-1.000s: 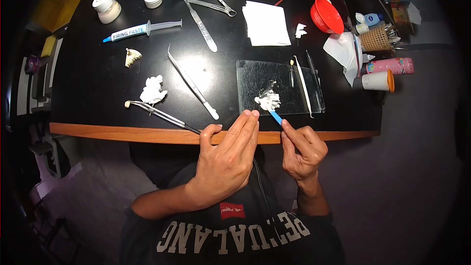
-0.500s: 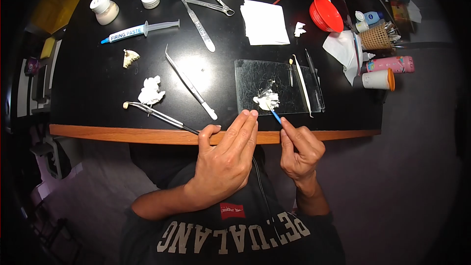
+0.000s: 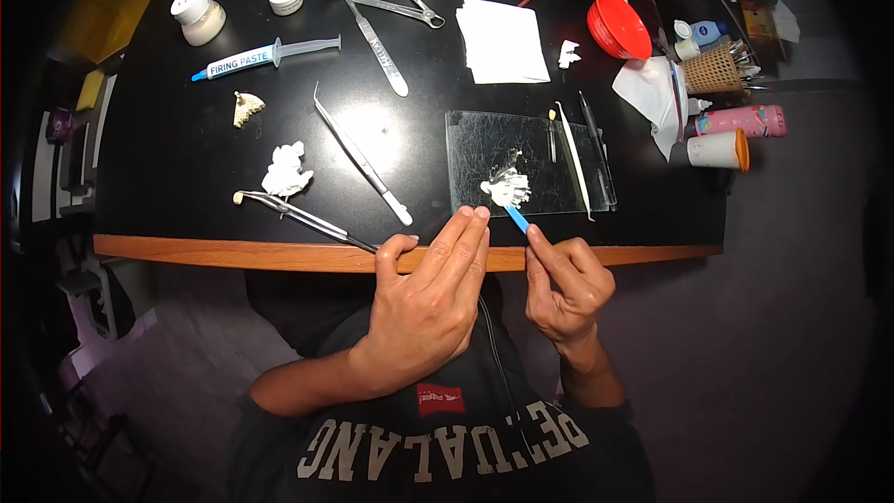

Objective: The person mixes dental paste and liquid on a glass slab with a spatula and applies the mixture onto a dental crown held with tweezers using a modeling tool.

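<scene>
My right hand [image 3: 570,291] pinches a small blue plastic spatula [image 3: 517,218]. The spatula's far end meets a smeared mound of white paste [image 3: 507,188] on a scratched glass slab [image 3: 475,144]. With its fingers stretched out together, my left hand [image 3: 430,284] rests at the table edge, fingertips by the slab's near edge. Beside its thumb ends the handle of a pair of locking tweezers [image 3: 312,221]; whether the thumb touches it I cannot tell. A small cream tooth crown [image 3: 238,197] sits at the tweezers' tip, with crumpled white tissue [image 3: 287,170] just behind.
Long tweezers [image 3: 361,160], a firing paste syringe [image 3: 247,63], a metal caliper [image 3: 400,5] and a tooth model piece [image 3: 248,110] lie to the left and back. White paper sheets [image 3: 503,42], a red bowl [image 3: 618,26] and slim tools [image 3: 573,163] are at the right.
My right hand has shifted slightly left and turned the blue spatula, so its broader face shows at the paste. My left hand stays in place.
</scene>
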`<move>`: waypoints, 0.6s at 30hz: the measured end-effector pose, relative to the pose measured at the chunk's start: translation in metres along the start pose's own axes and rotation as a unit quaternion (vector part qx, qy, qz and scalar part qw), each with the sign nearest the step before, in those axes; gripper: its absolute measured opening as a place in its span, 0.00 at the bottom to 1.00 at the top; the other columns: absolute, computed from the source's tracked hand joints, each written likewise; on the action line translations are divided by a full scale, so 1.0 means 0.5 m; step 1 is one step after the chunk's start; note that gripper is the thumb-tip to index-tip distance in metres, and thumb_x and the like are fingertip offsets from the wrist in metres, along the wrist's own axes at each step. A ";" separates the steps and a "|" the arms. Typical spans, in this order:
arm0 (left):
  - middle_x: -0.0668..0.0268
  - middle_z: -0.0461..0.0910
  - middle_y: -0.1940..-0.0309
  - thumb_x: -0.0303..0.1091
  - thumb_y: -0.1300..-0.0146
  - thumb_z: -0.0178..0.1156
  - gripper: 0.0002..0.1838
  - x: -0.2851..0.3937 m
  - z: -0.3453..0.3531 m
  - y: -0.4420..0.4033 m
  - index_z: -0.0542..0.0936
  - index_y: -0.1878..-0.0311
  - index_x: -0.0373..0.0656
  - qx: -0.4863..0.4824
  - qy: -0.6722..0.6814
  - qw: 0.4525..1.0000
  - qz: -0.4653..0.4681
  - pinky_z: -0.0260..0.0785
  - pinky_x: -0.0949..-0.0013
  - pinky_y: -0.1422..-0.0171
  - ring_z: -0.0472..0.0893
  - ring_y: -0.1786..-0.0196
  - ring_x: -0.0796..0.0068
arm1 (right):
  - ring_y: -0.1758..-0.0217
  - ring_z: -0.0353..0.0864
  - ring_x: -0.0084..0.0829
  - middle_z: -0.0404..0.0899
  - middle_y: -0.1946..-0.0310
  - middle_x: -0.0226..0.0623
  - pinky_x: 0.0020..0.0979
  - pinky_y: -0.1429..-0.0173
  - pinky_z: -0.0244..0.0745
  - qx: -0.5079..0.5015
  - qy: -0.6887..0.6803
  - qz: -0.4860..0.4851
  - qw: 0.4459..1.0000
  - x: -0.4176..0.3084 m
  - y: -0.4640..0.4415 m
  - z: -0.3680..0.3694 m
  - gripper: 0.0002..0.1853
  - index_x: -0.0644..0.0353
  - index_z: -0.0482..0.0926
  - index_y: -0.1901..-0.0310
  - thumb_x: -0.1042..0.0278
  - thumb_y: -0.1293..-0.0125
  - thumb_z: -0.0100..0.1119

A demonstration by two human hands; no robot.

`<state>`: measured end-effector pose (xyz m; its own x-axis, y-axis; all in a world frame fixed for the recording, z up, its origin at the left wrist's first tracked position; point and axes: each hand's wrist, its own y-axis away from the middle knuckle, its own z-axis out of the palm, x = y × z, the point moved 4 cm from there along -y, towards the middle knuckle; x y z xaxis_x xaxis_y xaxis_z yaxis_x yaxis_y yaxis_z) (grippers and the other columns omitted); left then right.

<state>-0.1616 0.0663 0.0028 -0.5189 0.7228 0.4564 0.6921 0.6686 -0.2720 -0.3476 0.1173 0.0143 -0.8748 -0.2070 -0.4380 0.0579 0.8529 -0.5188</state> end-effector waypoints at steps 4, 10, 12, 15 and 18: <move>0.57 0.75 0.18 0.32 0.35 0.70 0.31 0.000 0.001 0.000 0.82 0.28 0.33 -0.002 0.001 1.000 0.001 0.58 0.48 0.27 0.74 0.17 0.68 | 0.80 0.73 0.22 0.77 0.76 0.33 0.27 0.76 0.65 -0.022 -0.012 0.017 1.000 0.008 -0.005 0.001 0.21 0.66 0.94 0.44 0.87 0.40 0.75; 0.57 0.75 0.19 0.32 0.35 0.70 0.31 -0.001 0.000 0.000 0.82 0.28 0.33 -0.004 0.001 1.000 0.002 0.58 0.48 0.28 0.75 0.17 0.68 | 0.79 0.75 0.23 0.78 0.76 0.34 0.28 0.75 0.66 -0.011 -0.012 0.018 1.000 0.007 -0.009 -0.009 0.20 0.67 0.94 0.44 0.88 0.39 0.75; 0.57 0.75 0.19 0.32 0.35 0.70 0.31 -0.001 0.000 -0.001 0.82 0.28 0.33 -0.002 0.000 1.000 0.002 0.58 0.48 0.28 0.75 0.17 0.68 | 0.78 0.76 0.23 0.78 0.76 0.35 0.28 0.75 0.67 -0.016 -0.012 0.020 1.000 0.008 -0.009 -0.008 0.20 0.67 0.94 0.44 0.88 0.39 0.75; 0.57 0.75 0.19 0.32 0.35 0.70 0.31 -0.001 -0.001 -0.001 0.82 0.28 0.33 -0.003 0.000 1.000 0.003 0.58 0.48 0.27 0.75 0.17 0.68 | 0.78 0.76 0.23 0.79 0.77 0.35 0.28 0.74 0.67 -0.026 -0.017 0.024 0.999 0.006 -0.006 -0.003 0.19 0.68 0.93 0.44 0.88 0.38 0.75; 0.57 0.75 0.19 0.32 0.35 0.70 0.31 -0.001 -0.001 0.000 0.82 0.28 0.33 -0.005 -0.001 1.000 0.004 0.58 0.48 0.27 0.75 0.17 0.68 | 0.78 0.76 0.24 0.79 0.77 0.35 0.29 0.74 0.67 -0.022 -0.020 0.029 0.999 0.001 -0.007 -0.007 0.19 0.68 0.93 0.44 0.88 0.38 0.74</move>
<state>-0.1612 0.0658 0.0028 -0.5147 0.7283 0.4524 0.7006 0.6615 -0.2676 -0.3498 0.1160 0.0183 -0.8510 -0.1751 -0.4951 0.0853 0.8841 -0.4594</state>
